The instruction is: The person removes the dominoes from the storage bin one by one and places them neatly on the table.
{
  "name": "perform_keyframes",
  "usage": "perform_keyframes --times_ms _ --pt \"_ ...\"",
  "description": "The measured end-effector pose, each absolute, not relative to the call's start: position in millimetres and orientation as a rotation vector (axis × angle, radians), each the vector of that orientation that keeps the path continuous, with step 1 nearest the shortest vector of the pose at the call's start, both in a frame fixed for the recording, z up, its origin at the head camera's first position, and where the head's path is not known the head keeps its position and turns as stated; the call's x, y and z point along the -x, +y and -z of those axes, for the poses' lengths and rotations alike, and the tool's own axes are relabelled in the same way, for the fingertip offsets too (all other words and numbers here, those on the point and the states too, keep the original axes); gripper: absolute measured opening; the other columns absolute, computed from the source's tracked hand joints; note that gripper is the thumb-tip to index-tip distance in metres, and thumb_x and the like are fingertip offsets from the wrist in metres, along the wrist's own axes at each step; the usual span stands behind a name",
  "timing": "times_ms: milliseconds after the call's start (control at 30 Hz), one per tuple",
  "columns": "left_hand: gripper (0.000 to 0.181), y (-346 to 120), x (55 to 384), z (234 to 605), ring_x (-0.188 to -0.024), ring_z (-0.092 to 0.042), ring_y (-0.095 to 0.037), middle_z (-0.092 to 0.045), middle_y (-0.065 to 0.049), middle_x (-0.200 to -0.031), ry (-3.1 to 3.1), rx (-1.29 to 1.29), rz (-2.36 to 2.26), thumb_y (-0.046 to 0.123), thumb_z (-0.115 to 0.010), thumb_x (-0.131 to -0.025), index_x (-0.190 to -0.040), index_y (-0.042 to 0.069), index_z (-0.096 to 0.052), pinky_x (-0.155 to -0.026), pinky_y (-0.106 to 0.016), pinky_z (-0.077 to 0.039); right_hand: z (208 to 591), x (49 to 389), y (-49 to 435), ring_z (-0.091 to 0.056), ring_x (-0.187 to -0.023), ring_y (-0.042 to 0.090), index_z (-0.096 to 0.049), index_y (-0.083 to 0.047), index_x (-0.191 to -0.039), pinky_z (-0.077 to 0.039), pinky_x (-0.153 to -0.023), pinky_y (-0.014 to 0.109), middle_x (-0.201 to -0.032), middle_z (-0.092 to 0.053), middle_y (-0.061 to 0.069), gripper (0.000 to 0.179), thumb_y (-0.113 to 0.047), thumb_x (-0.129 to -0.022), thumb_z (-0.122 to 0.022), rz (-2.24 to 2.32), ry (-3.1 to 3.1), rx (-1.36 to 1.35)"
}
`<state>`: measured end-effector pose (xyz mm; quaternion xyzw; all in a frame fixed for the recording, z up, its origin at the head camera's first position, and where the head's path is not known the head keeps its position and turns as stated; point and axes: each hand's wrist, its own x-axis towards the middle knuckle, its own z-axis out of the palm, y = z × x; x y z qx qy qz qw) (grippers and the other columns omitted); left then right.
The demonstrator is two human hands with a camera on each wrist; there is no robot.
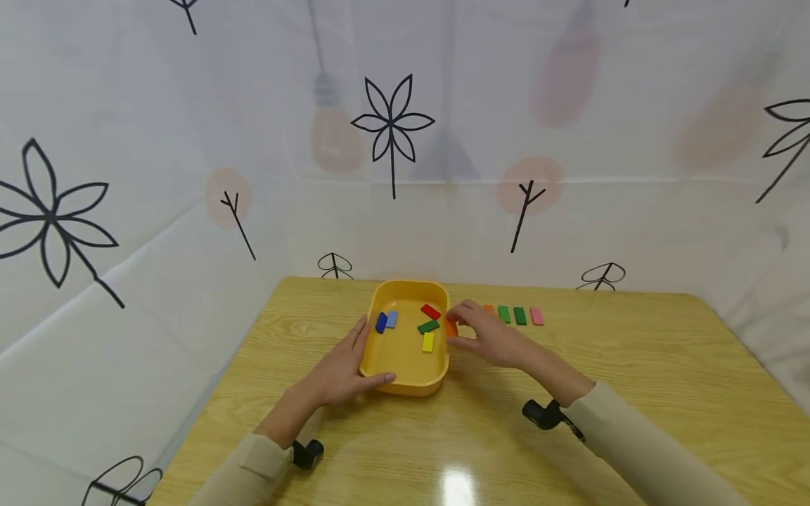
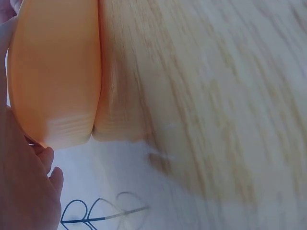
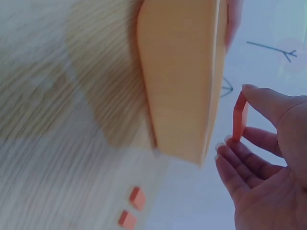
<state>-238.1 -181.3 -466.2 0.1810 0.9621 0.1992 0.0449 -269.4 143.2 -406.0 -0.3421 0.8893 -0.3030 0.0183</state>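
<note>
My right hand (image 1: 496,340) pinches an orange domino-like block (image 3: 240,115) between thumb and fingertips, beside the right rim of a yellow plastic tray (image 1: 405,383). In the right wrist view the block stands on edge, off the table. My left hand (image 1: 338,369) holds the tray at its near left corner, fingers along the left side and thumb on the near rim. Inside the tray lie a dark blue block (image 1: 381,322), a light blue block (image 1: 391,319), a red block (image 1: 431,311), a green block (image 1: 428,327) and a yellow block (image 1: 428,343).
Right of the tray, a row of blocks stretches past my right hand: an orange block (image 1: 489,309), a light green block (image 1: 504,314), a dark green block (image 1: 520,315) and a pink block (image 1: 537,315). A patterned cloth (image 1: 443,225) hangs behind the wooden table (image 1: 633,365).
</note>
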Motion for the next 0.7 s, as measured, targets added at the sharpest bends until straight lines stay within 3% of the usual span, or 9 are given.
perform_keyframes --times_ms 233,700 --pt "0.120 -182.5 237.9 467.0 -0.156 -0.016 -0.026 0.003 -0.002 -0.173 2.944 -0.574 -0.585 0.087 -0.046 -0.086 -0.165 0.012 0.004 -0.123 -0.047 -0.025 413.5 277.9 175.1 -0.062 -0.107 0.034 -0.062 0.002 -0.120 -0.054 -0.095 0.052 -0.113 -0.060 0.012 0.031 -0.012 -0.095 -0.074 0.943 2.847 1.115" --pt "0.121 -182.4 237.5 466.9 -0.156 -0.017 -0.027 0.003 -0.002 -0.173 2.937 -0.559 -0.605 0.087 -0.048 -0.085 -0.165 0.013 0.005 -0.123 -0.046 -0.025 425.9 297.0 251.7 -0.062 -0.102 0.040 -0.061 0.008 -0.124 -0.054 -0.087 0.057 -0.115 -0.062 0.019 0.036 -0.009 -0.095 -0.073 0.804 2.947 1.021"
